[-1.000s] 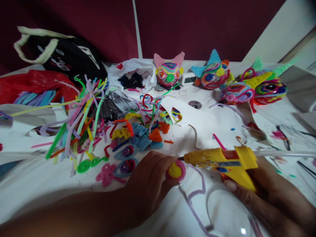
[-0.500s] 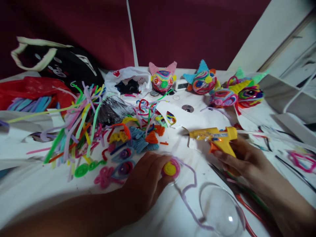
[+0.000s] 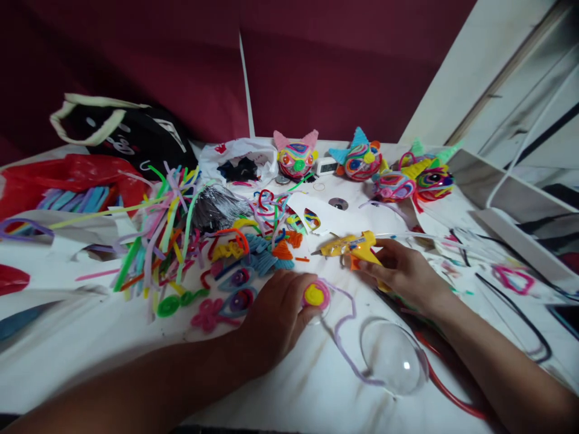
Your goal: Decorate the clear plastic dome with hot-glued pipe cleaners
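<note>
Positions of the two hands at a white table (image 3: 289, 404). The left hand (image 3: 278, 316) pinches a pink-and-yellow coil (image 3: 315, 295) by its left edge, at or just above the tabletop; the right hand (image 3: 402, 271) grips a yellow glue gun (image 3: 348, 246) by its handle, nozzle leftward, beyond the coil. Likely hazards: the nozzle—probably hot—could burn the left hand if swung nearer; a drip could catch the orange scrap (image 3: 302, 259) near the tip; the purple pipe cleaner (image 3: 353, 310), between coil and clear dome (image 3: 389, 355), could snag.
</note>
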{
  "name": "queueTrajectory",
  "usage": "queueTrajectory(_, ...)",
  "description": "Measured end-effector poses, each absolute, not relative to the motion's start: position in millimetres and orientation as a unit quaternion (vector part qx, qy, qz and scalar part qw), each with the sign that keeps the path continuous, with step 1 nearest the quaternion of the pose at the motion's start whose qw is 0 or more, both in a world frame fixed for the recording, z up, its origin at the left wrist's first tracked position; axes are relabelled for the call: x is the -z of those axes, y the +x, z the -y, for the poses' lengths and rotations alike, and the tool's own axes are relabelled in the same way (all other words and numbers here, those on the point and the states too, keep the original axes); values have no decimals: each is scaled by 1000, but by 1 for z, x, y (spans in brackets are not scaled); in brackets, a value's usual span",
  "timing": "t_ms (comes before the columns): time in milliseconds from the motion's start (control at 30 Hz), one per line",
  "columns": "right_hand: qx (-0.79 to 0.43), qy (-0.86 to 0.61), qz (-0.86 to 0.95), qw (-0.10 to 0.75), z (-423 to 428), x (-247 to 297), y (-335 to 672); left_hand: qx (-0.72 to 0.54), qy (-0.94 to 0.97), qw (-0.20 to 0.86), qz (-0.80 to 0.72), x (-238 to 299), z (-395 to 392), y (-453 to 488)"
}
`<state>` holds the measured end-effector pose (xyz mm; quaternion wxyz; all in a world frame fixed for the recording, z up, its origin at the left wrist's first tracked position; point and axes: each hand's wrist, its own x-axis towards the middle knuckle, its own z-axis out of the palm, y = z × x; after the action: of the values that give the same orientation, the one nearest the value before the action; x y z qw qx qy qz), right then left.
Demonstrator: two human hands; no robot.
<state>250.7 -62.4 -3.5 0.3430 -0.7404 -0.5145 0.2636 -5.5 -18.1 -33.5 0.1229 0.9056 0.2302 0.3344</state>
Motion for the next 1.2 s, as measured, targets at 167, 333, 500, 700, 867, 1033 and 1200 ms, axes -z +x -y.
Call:
queueTrajectory(167,-70,-719,620,305,82,-11,234,-346,906,105,-219,33,16,-5)
queueTrajectory(333,-291,-689,594,296,87,-15,203,-348,908,83,-217,31,16,-4)
queueTrajectory(500,-311,-684,593,289,86,-2,192,-347,907,97,-219,31,16,-4)
queueTrajectory(700,-239,-681,628,289,94,-5,184,-336,909,105,-222,29,16,-4)
queueTrajectory(867,-152,-676,670,266,100,-8,174,-340,911,90,-215,28,16,-4)
queueTrajectory(1033,-120,-681,689,217,103,-6,167,-329,915,85,-217,27,16,-3)
queueTrajectory(1200,-51,-690,698,187,105,-4,156,-332,917,69,-211,23,17,-2)
